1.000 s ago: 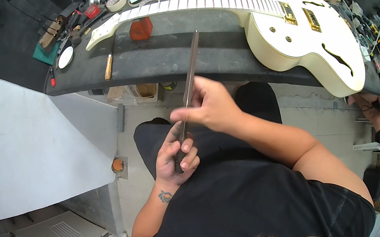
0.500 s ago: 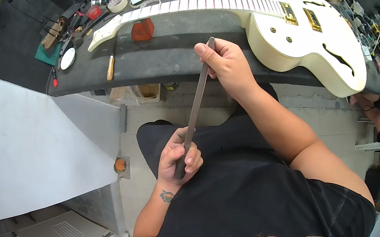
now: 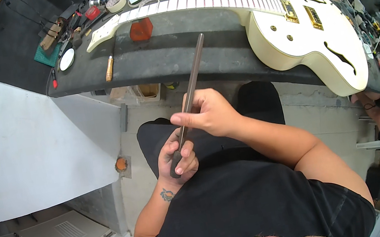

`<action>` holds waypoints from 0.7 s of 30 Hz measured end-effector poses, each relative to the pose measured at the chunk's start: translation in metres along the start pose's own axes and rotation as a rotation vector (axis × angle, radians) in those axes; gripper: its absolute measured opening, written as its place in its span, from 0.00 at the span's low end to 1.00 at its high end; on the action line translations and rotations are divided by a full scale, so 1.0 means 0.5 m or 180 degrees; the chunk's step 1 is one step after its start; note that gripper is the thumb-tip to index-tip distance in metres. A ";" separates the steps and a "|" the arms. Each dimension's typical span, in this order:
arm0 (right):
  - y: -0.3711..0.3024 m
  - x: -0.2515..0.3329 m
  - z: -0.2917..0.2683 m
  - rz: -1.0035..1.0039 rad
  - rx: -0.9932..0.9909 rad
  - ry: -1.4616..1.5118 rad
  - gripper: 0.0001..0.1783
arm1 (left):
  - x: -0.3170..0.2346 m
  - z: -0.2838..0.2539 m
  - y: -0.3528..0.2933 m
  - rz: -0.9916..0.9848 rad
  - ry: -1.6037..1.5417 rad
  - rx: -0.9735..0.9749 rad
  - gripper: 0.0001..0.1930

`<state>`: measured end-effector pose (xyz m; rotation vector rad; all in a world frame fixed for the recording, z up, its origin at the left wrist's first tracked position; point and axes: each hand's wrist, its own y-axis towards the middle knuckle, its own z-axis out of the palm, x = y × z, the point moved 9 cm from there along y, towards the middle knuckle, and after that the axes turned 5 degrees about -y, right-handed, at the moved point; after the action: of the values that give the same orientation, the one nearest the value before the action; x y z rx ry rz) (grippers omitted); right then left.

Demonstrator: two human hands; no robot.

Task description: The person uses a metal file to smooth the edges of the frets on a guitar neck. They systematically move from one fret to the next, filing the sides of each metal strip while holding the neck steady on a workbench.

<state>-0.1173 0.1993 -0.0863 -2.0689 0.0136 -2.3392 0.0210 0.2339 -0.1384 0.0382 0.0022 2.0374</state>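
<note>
Below dark workbench, both hands grip file.

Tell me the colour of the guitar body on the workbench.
Cream white, with gold-coloured hardware; the guitar body shows in the head view.

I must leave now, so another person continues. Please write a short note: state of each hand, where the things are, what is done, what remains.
Left hand: gripping the dark handle of the long file.
Right hand: pinching the file's blade at mid-length, tip pointing up toward the bench.
Cream guitar: lying on the bench, neck to the left, over an orange block.
Done: file in hand.
Left: the file is not touching the guitar yet.
</note>
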 end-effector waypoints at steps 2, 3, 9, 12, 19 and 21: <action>0.014 0.025 -0.028 -0.0366 -0.0252 0.0165 0.14 | 0.003 0.014 0.005 -0.0018 0.0065 0.0024 0.25; 0.024 0.033 -0.054 -0.0405 -0.0397 0.0036 0.13 | 0.003 0.019 0.006 -0.0016 0.0103 0.0040 0.25; 0.059 0.074 -0.128 -0.0538 -0.0656 0.0571 0.18 | 0.022 0.011 -0.007 -0.0356 0.0379 0.0261 0.27; 0.059 0.064 -0.137 -0.0591 -0.0731 0.0533 0.18 | 0.023 0.020 0.005 -0.0348 0.0517 0.0353 0.27; 0.048 0.052 -0.146 -0.0718 -0.1047 0.0524 0.17 | 0.003 -0.001 0.010 0.0057 0.0748 -0.0131 0.26; 0.035 0.052 -0.112 -0.0721 -0.0952 0.0407 0.17 | 0.003 -0.008 0.006 0.0073 0.0734 -0.0129 0.27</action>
<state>-0.1762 0.1808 -0.0675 -2.1407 0.1477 -2.7538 0.0173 0.2342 -0.1423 -0.2232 0.1054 2.0536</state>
